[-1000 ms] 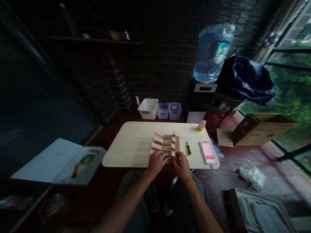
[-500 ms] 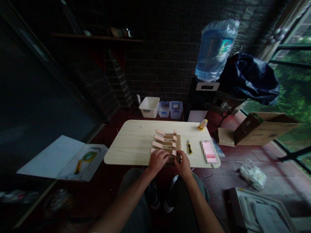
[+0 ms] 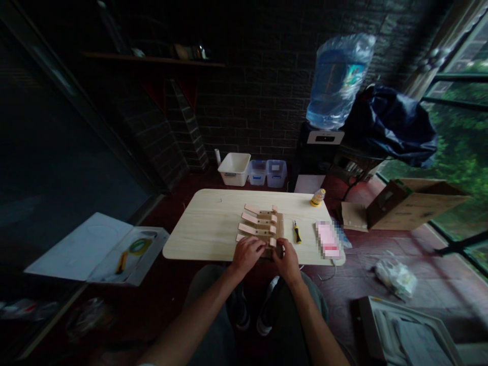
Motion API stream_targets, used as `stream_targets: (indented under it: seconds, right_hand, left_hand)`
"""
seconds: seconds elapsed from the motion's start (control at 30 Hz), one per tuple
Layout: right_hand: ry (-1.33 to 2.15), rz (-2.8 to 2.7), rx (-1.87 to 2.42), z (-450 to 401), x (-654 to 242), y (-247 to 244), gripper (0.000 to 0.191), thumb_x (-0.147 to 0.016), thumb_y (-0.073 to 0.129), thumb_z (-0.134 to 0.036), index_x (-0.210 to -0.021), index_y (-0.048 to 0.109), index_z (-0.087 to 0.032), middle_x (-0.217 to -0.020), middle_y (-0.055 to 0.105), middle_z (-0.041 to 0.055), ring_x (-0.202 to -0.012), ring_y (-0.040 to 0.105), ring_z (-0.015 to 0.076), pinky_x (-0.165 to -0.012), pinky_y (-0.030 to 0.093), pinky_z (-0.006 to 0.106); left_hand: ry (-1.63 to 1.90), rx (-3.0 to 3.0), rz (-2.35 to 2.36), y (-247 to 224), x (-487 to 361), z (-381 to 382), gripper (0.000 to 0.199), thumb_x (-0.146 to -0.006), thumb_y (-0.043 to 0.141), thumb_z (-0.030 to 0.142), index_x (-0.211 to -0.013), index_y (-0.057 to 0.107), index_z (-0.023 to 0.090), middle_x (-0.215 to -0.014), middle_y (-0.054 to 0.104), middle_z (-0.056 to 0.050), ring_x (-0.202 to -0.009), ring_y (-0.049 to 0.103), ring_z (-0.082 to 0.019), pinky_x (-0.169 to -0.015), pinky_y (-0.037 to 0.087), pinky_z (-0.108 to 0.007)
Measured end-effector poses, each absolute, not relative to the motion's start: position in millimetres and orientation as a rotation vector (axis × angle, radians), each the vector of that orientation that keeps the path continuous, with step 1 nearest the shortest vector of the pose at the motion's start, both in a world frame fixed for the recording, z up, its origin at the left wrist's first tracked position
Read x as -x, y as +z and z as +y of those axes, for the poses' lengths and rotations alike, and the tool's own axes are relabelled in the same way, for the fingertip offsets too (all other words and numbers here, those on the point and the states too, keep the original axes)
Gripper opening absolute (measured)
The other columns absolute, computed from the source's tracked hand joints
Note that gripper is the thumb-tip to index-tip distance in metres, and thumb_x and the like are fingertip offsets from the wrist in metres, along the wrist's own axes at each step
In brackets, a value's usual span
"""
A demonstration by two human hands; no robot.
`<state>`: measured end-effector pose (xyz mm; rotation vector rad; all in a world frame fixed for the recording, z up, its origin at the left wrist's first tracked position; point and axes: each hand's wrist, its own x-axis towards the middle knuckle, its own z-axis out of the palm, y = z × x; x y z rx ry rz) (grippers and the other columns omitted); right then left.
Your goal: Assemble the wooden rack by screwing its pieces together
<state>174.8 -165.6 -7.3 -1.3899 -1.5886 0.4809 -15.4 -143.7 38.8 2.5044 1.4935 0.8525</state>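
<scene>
A wooden rack (image 3: 258, 222) lies on the light wood table (image 3: 202, 223): several pale strips with raised right ends cross a brown board, with dark screw holes or heads on them. My left hand (image 3: 248, 252) covers the nearest strip, its fingers closed and the tips together over the board; what they pinch is too small to tell. At the board's near right end, my right hand (image 3: 286, 259) has thumb and forefinger closed on its edge. A yellow and black screwdriver (image 3: 297, 232) lies to the right of the rack.
A small clear bottle with yellow ends (image 3: 317, 197) stands at the table's back right corner. A blurred pink item (image 3: 328, 240) lies by the right edge. An open white case (image 3: 131, 256) is left of the table. Beyond it stand plastic bins (image 3: 234, 170) and a water dispenser (image 3: 324, 137).
The right thumb and forefinger look slightly closer in at the board's edge. The left hand stays in place. The whole view has shifted a little.
</scene>
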Motion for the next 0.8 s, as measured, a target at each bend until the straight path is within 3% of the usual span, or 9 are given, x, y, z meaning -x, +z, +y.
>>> stream_targets:
  seconds: [0.8]
  right_hand:
    - [0.441, -1.579, 1.413, -165.2, -172.6, -7.7, 0.031, -0.085, 0.062, -0.026, -0.115, 0.063, -0.022, -0.103, 0.071, 0.0088, -0.096, 0.066, 0.0257, -0.086, 0.054, 0.04]
  left_hand:
    - [1.026, -2.558, 1.482, 32.0, 14.5, -143.5, 0.007, -0.088, 0.073, 0.019, -0.091, 0.075, 0.025, -0.088, 0.075, -0.002, -0.085, 0.069, -0.019, -0.079, 0.051, -0.032]
